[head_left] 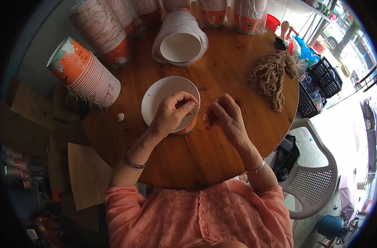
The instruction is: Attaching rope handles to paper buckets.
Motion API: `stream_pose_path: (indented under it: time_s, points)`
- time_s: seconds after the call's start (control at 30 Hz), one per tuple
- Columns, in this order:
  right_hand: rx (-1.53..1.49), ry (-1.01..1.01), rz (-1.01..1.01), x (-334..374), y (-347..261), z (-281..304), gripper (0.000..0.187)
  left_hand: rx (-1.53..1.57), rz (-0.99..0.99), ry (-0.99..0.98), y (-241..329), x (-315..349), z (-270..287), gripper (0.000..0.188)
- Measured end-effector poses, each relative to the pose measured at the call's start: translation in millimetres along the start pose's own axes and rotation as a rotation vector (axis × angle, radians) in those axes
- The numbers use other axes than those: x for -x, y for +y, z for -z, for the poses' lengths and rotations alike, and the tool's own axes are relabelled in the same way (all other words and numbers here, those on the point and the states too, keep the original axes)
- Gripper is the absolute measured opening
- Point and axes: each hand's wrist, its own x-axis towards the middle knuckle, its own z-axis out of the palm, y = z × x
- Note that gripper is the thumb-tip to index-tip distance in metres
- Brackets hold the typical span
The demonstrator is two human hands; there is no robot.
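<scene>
A thin tan piece of string stretches between my two hands. My left hand pinches one end between thumb and fingertips, over the rim of a paper bucket. My right hand has its fingers closed on the other end, and a short bit of string hangs below it. The paper bucket has a white inside and an orange printed outside; it stands upright in front of me, partly hidden by my left hand. A small dark hole shows in its inner wall. A bundle of cut tan string lies at the right of the table.
On the round wooden table, a leaning stack of orange buckets stands left, with string ends sticking out. Wrapped white buckets and more wrapped stacks line the back. A small white lump lies left. A grey plastic chair stands right.
</scene>
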Motion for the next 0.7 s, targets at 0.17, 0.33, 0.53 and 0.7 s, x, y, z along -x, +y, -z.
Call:
stream_pose_path:
  time_s: [0.17, 0.33, 0.53, 0.7]
  points:
    - [0.098, 0.077, 0.111, 5.1, -2.7, 0.7, 0.011, -0.263, -0.173, 0.030, -4.6, 1.8, -0.7, 0.008]
    - [0.240, 0.194, 0.235, 11.0, 1.3, -1.5, 0.011, -0.431, -0.288, 0.017, 4.9, 3.2, -9.3, 0.005]
    - [0.362, 0.216, 0.222, 9.8, 10.5, 3.7, 0.009, -0.689, -0.325, 0.046, 5.1, 7.2, -12.2, 0.004]
    - [0.356, 0.185, 0.291, 9.1, 1.8, -1.8, 0.008, -0.685, -0.444, 0.075, 14.3, 3.8, -19.9, 0.011]
